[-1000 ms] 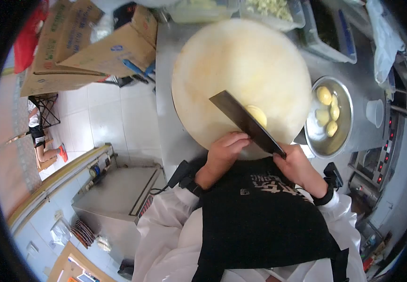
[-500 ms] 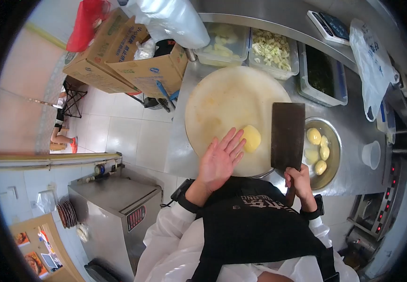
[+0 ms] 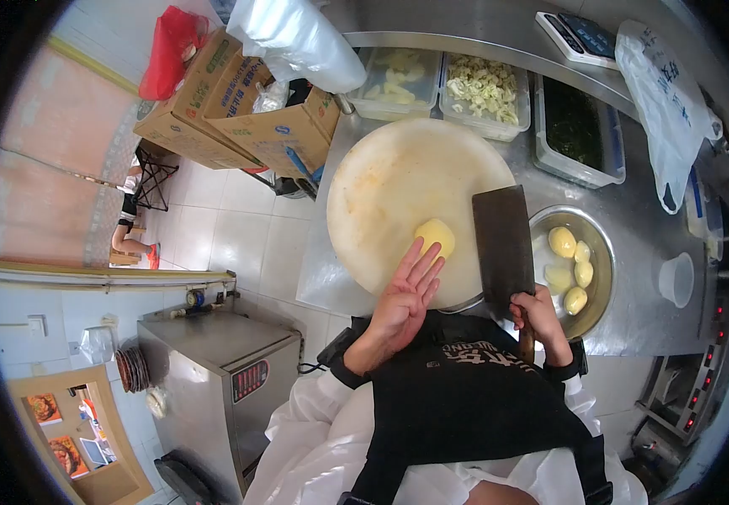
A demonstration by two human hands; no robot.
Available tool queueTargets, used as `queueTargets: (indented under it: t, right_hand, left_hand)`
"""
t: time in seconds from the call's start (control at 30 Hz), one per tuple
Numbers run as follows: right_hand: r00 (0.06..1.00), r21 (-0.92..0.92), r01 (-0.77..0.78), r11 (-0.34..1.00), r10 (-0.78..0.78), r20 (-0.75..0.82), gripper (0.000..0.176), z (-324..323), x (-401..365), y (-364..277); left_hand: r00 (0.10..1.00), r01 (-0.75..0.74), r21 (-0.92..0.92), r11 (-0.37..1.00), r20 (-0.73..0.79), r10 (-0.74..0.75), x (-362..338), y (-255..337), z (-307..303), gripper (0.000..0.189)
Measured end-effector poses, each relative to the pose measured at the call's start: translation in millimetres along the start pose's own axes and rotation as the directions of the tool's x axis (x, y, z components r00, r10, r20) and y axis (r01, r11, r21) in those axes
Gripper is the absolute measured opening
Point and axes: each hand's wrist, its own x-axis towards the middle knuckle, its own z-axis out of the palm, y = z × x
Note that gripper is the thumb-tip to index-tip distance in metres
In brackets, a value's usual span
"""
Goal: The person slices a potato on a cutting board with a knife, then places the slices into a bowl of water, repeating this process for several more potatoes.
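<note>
My right hand (image 3: 539,316) is wrapped round the handle of a cleaver (image 3: 503,248), its dark broad blade held over the right edge of a round chopping board (image 3: 398,160). A peeled yellow potato (image 3: 435,238) rests near the front of that board. My left hand (image 3: 404,305) holds nothing; its fingers are stretched out, the tips just in front of the potato, and the thumb is folded across the palm. Right of the cleaver, a steel bowl (image 3: 605,278) contains several peeled potatoes (image 3: 562,241).
Along the back stand plastic tubs with pale pieces (image 3: 394,80), chopped vegetable (image 3: 482,93) and dark green contents (image 3: 573,126). A scale (image 3: 579,38) sits on the shelf beside a hanging plastic bag (image 3: 663,109). Cardboard boxes (image 3: 280,130) are at left. Another person's leg (image 3: 133,240) shows far left.
My left hand has turned, its thumb folding inward, and its fingertips have shifted slightly towards me. The cleaver has tilted, its far end swinging left. The camera view has shifted a little.
</note>
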Motion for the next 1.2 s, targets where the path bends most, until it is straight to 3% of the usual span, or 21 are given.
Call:
queueTargets:
  t: [0.07,0.13,0.37,0.47,0.57,0.6,0.63,0.67,0.7,0.73,0.77,0.83,0.87,0.93,1.07,1.13,1.2]
  right_hand:
    - [1.000,-0.022,0.001,1.000,0.000,0.020,0.010,-1,1,-1]
    - [0.999,-0.069,0.008,0.998,-0.005,0.032,0.011,-1,1,-3]
    - [0.999,-0.017,-0.006,1.000,0.007,0.037,0.012,-2,3,-3]
    - [0.999,-0.045,0.005,0.999,-0.004,0.031,0.012,-4,4,0]
    - [1.000,-0.013,-0.016,1.000,0.017,0.025,0.013,-3,3,-1]
    - [0.999,-0.005,-0.013,1.000,0.014,0.029,0.012,-5,4,1]
    - [0.999,0.002,-0.011,1.000,0.011,0.033,0.012,-6,4,2]
    - [1.000,0.007,-0.009,1.000,0.008,0.029,0.012,-7,5,2]
    - [0.998,0.047,-0.023,0.999,0.020,0.054,0.011,-8,5,2]
    - [0.996,0.086,-0.037,0.996,0.030,0.078,0.010,-9,5,2]
    - [0.997,0.091,-0.035,0.995,0.028,0.073,0.010,-11,6,3]
    - [0.992,0.195,-0.104,0.975,0.089,0.086,0.010,-15,13,9]
    - [0.993,0.201,-0.102,0.974,0.087,0.082,0.010,-15,17,11]
    - [0.985,0.224,-0.097,0.970,0.062,0.160,0.010,-15,24,13]
    - [0.984,0.178,-0.078,0.981,0.046,0.172,0.011,2,24,-3]
    - [0.975,0.124,-0.140,0.982,0.115,0.189,0.016,12,23,-7]
    - [0.966,0.095,-0.177,0.980,0.155,0.205,0.017,25,27,-6]
  left_hand:
    - [0.999,-0.034,-0.053,0.998,-0.029,0.032,-1,-4,-1,0.080]
    - [0.996,-0.085,-0.037,0.996,0.022,0.086,-1,-7,-8,0.039]
    - [0.981,-0.152,-0.048,0.987,-0.132,0.144,-7,-10,-7,0.033]
    - [0.984,-0.178,-0.119,0.977,-0.041,0.175,-4,-21,-33,0.031]
    - [0.971,-0.239,-0.014,0.971,0.025,0.239,-1,-19,-48,0.030]
    - [0.961,-0.273,0.278,0.921,0.037,0.274,1,-11,-54,0.024]
    - [0.951,-0.287,0.544,0.789,0.060,0.304,2,-8,-57,0.021]
    - [0.952,-0.285,0.546,0.788,0.064,0.300,3,-8,-57,0.021]
    - [0.905,-0.259,0.879,0.400,0.076,0.419,2,1,-34,0.022]
    - [0.847,-0.127,0.989,-0.081,0.150,0.510,2,4,-21,0.032]
    - [0.849,-0.131,0.988,-0.084,0.156,0.505,5,-3,-27,0.032]
    - [0.795,-0.180,0.964,-0.197,0.261,0.547,17,-28,-54,0.051]
    - [0.797,-0.184,0.962,-0.200,0.265,0.542,23,-32,-64,0.051]
    - [0.841,-0.300,0.953,0.028,0.251,0.479,38,-32,-74,0.054]
    - [0.815,-0.290,0.957,0.026,0.233,0.531,61,-39,-67,0.053]
    - [0.756,-0.333,0.927,0.171,0.154,0.636,66,-45,-61,0.046]
    - [0.733,-0.329,0.924,0.192,0.122,0.670,72,-51,-57,0.043]
